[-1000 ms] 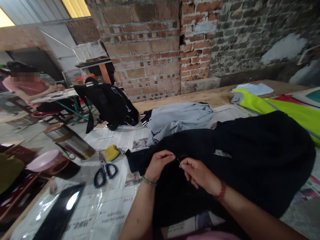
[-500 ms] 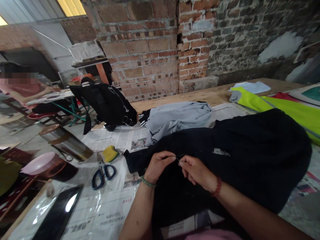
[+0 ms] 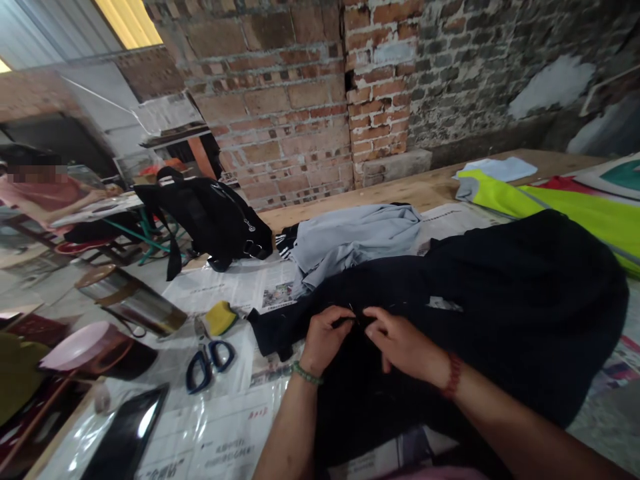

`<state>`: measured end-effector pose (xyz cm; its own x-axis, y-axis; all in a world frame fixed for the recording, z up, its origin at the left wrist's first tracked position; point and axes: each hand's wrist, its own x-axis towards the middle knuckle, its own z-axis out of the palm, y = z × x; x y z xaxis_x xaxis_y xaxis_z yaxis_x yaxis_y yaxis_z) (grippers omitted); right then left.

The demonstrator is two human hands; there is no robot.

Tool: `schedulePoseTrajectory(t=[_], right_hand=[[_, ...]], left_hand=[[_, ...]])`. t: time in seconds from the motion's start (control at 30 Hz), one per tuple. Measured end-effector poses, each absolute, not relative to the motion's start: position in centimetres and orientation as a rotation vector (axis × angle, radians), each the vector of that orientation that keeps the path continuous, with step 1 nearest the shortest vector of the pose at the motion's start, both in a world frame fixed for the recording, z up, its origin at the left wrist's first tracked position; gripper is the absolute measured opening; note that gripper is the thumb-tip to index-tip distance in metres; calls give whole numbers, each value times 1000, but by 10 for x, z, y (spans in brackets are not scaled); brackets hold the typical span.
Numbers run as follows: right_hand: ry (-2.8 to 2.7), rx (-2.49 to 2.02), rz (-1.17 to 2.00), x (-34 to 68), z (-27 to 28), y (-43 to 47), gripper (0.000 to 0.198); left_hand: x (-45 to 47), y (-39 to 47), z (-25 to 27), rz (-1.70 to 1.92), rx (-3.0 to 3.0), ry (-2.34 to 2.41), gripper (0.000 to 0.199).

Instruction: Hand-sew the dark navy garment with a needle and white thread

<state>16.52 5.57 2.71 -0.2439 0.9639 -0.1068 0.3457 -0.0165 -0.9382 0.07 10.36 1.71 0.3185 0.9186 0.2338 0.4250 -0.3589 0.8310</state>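
My left hand [image 3: 327,337] pinches a fold of a dark navy garment [image 3: 510,293] between thumb and fingertips. A thin, light sliver like a sewing needle [image 3: 352,308] shows at those fingertips; it is too small to see clearly. Just to the right, my right hand [image 3: 403,343] has its index finger stretched toward that spot, with the thumb below and a little apart. I make out nothing held in it. The garment spreads over the table under both hands. Scissors [image 3: 207,360] with blue handles lie left of my left hand, by a yellow and green sponge [image 3: 221,319].
Newspaper [image 3: 215,427] under clear plastic covers the table. A dark phone [image 3: 127,433], steel flask [image 3: 133,300] and pink bowl [image 3: 80,343] are at left. Behind are a black bag [image 3: 205,220], grey clothing [image 3: 355,233] and a yellow vest [image 3: 560,213]. A person sits far left.
My right hand has loosened from its pinch on the thin sliver and stretched its index finger out. My left hand keeps its pinch on the cloth. The view has shifted slightly.
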Motion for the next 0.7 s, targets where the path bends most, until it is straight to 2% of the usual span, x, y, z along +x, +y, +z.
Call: schedulePoseTrajectory(t=[0.13, 0.2, 0.37, 0.43, 0.6, 0.7], right_hand=[[-1729, -1411, 462, 194, 63, 74, 26], [-1712, -1377, 391, 198, 69, 95, 24], [-1859, -1263, 1176, 186, 40, 136, 28], [-1794, -1196, 1365, 180, 26, 137, 32], [-1531, -1149, 1556, 173, 15, 130, 25], [-1411, -1143, 1562, 172, 18, 129, 20]], left_hand=[[2, 103, 18, 966, 1976, 1214, 16], [2, 103, 19, 976, 2004, 1206, 15], [-1, 105, 17, 1051, 1983, 1212, 14], [-1, 106, 16, 1056, 1973, 1193, 14], [2, 106, 15, 1027, 1922, 1158, 10], [1, 108, 13, 1012, 1803, 1268, 17]])
